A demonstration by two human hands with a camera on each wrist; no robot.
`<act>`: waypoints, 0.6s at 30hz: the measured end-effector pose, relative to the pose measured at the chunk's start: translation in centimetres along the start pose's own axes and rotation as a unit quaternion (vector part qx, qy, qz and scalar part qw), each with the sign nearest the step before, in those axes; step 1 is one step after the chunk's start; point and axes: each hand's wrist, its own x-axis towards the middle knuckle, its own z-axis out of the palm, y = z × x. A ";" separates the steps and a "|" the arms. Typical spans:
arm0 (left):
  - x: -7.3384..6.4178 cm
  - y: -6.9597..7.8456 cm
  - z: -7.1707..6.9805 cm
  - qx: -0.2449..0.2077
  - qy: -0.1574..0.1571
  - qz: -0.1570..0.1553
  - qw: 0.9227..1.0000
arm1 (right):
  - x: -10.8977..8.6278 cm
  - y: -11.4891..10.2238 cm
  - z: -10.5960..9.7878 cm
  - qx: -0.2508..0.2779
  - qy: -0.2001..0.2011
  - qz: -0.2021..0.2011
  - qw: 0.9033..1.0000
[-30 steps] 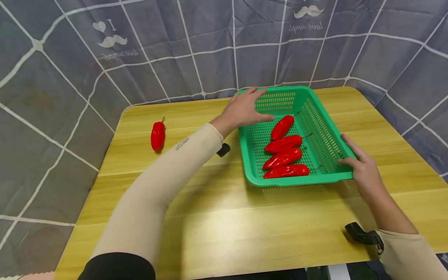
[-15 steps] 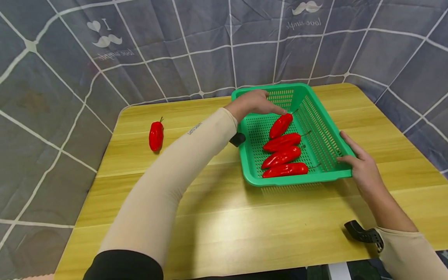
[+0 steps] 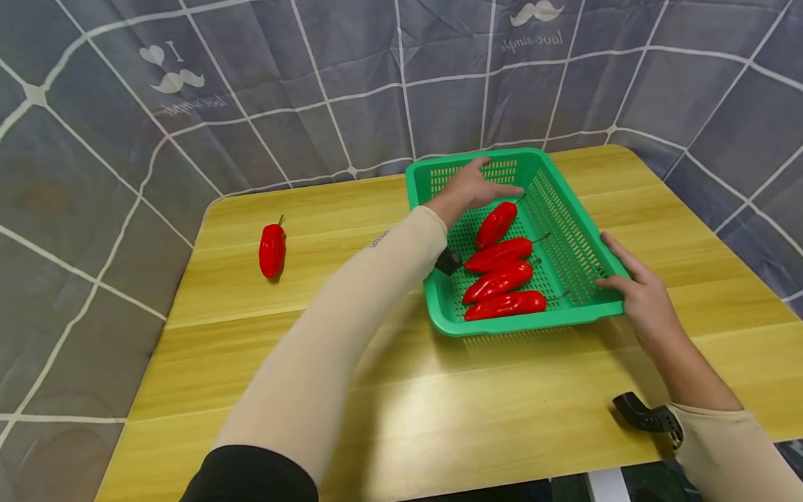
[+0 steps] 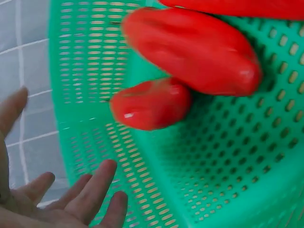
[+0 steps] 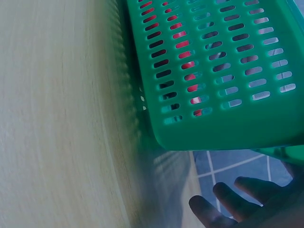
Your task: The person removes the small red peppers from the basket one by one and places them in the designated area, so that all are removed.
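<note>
Only the head view shows the outlying pepper [image 3: 272, 251] (left hand [image 3: 472, 189] spread, right hand [image 3: 646, 300] gripping the basket [image 3: 533, 323]).

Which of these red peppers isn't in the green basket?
The lone red pepper on the wooden table, left of the green basket in the head view; the other peppers in sight lie inside it.

Behind the green basket [image 3: 527, 322], the gray curtain [image 3: 357, 56] says "love simple" [image 3: 532, 42] backward under a mustache [image 3: 536, 12]. Left of the basket, it has a heart [image 3: 152, 54], "I" [image 3: 173, 51], another mustache [image 3: 178, 81] and "love simple" [image 3: 194, 106]. Letters [image 3: 380, 239] on the sleeve [image 3: 351, 328] are too tiny.
</note>
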 end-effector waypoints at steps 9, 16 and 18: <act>0.0 -1.2 1.4 0.089 0.013 -0.012 0.996 | 0.0 -0.4 0.2 0.020 0.005 -0.006 1.000; 0.3 -1.6 2.0 0.175 -0.028 -0.031 0.984 | -0.1 -0.3 0.1 -0.018 0.006 0.000 1.000; 0.4 -1.7 2.3 0.189 -0.030 -0.035 0.981 | -0.2 -0.3 0.1 -0.010 0.005 0.001 1.000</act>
